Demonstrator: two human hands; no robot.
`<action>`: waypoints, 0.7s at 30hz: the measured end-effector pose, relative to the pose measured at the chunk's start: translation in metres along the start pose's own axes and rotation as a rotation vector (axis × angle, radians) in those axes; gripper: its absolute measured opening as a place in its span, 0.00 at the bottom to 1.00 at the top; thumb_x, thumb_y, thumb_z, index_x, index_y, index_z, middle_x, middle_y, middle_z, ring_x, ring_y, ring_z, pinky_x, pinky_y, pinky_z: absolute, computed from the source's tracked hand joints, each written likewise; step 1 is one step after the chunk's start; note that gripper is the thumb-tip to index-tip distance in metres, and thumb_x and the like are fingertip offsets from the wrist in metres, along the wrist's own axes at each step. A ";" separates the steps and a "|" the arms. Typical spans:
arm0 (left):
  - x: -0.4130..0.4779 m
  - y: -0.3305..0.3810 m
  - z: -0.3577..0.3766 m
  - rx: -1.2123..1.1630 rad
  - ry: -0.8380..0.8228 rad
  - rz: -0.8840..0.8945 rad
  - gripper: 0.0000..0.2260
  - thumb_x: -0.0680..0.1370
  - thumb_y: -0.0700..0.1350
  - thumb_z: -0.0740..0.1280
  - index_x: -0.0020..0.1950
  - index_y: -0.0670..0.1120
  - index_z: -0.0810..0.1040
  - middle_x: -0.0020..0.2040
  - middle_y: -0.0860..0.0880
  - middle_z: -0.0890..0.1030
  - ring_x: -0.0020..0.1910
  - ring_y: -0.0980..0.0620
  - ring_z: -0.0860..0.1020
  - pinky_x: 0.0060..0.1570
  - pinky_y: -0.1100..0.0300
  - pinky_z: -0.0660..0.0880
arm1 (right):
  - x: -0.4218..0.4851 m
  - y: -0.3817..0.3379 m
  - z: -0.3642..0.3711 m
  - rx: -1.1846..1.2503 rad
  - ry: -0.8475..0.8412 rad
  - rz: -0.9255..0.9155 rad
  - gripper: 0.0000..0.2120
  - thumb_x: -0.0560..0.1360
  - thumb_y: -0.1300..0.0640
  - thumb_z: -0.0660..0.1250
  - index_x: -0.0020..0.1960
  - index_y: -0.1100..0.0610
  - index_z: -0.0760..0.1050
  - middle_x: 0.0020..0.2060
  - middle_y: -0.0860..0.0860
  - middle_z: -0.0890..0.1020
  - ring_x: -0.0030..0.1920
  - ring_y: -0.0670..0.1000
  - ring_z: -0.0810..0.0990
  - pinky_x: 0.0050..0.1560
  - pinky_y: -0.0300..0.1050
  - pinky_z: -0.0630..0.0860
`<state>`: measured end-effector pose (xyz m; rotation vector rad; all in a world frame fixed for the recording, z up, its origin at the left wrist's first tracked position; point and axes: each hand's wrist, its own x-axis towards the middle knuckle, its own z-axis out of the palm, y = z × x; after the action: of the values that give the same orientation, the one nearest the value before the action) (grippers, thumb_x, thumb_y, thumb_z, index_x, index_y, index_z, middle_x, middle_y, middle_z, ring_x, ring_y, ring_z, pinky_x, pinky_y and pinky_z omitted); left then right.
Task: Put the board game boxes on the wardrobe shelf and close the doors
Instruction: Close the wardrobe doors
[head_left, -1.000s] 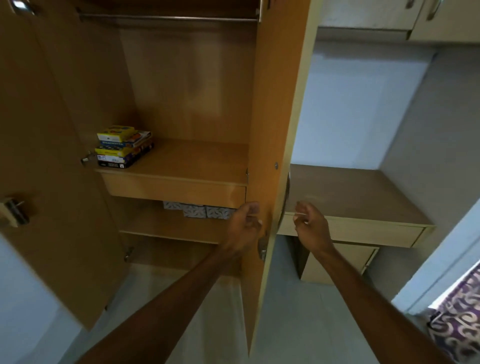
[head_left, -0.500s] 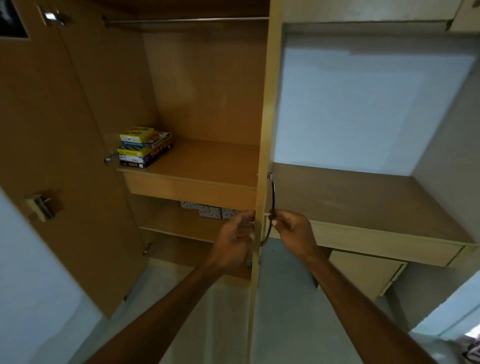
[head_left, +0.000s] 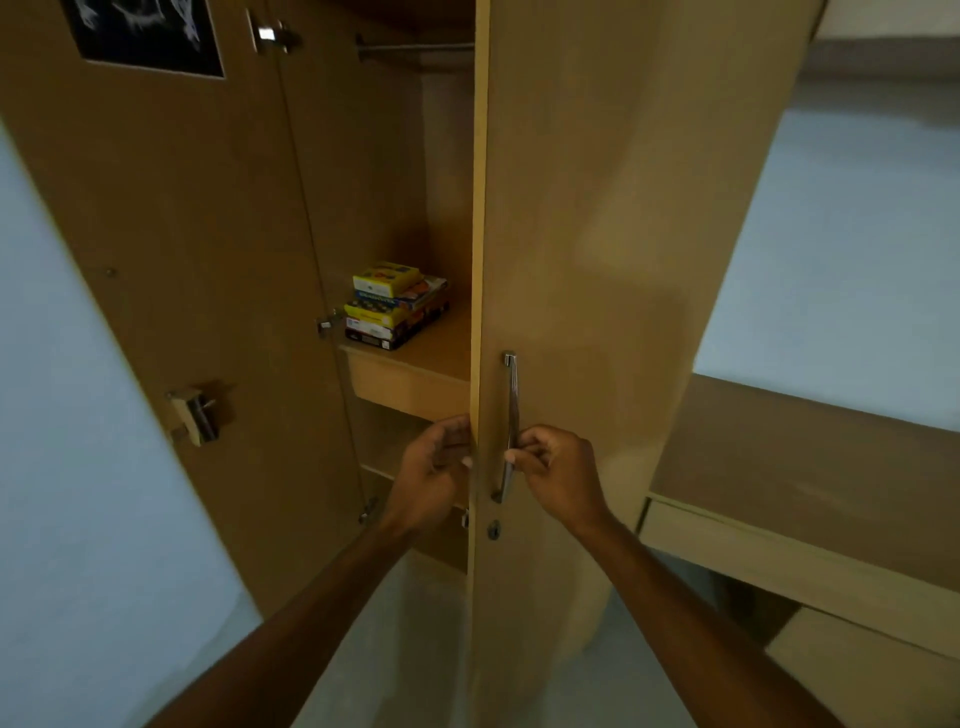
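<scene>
Boxes (head_left: 393, 305) (labels unreadable) half-hidden by right door (head_left: 597, 312); right hand (head_left: 558, 475) grips handle (head_left: 511, 426), left hand (head_left: 434, 475) clasps its edge.

The right hand (head_left: 558, 470) grips the metal handle (head_left: 510, 415) of the right door (head_left: 597, 260); the left hand (head_left: 434, 475) holds its edge. Board game boxes (head_left: 395, 304) sit stacked on the shelf (head_left: 441, 353).

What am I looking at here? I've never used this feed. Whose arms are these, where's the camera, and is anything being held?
There is no machine: these are a person's bare arms, filmed by a wide-angle camera on their head, looking forward and down. The right hand has its fingers at the metal handle of the right door. The left hand holds that door's edge. The left door stands wide open. Inside, a stack of game boxes sits on the shelf. Neither hand holds a box.
</scene>
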<state>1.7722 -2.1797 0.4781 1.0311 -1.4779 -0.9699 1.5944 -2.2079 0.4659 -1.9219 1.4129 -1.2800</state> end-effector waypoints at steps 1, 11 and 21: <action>0.015 -0.006 -0.009 -0.012 0.006 -0.006 0.20 0.74 0.30 0.64 0.60 0.50 0.75 0.54 0.52 0.81 0.51 0.59 0.81 0.46 0.67 0.76 | 0.014 0.001 0.011 -0.007 0.003 -0.007 0.04 0.70 0.58 0.74 0.39 0.58 0.80 0.30 0.50 0.81 0.32 0.47 0.80 0.35 0.39 0.75; 0.194 -0.051 -0.082 -0.005 -0.184 -0.127 0.27 0.74 0.26 0.62 0.56 0.59 0.72 0.53 0.58 0.78 0.54 0.56 0.77 0.46 0.68 0.76 | 0.167 0.031 0.113 -0.125 0.203 0.041 0.09 0.71 0.55 0.73 0.35 0.56 0.77 0.27 0.48 0.79 0.28 0.45 0.76 0.31 0.39 0.71; 0.319 -0.081 -0.087 -0.066 -0.326 -0.232 0.27 0.75 0.25 0.58 0.70 0.48 0.69 0.53 0.55 0.79 0.49 0.59 0.79 0.42 0.62 0.79 | 0.270 0.065 0.134 -0.275 0.272 0.144 0.08 0.72 0.56 0.73 0.36 0.56 0.77 0.30 0.50 0.81 0.31 0.49 0.78 0.33 0.40 0.70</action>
<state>1.8388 -2.5118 0.5068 1.0480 -1.5987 -1.3961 1.6910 -2.5007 0.4653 -1.8217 1.9149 -1.3775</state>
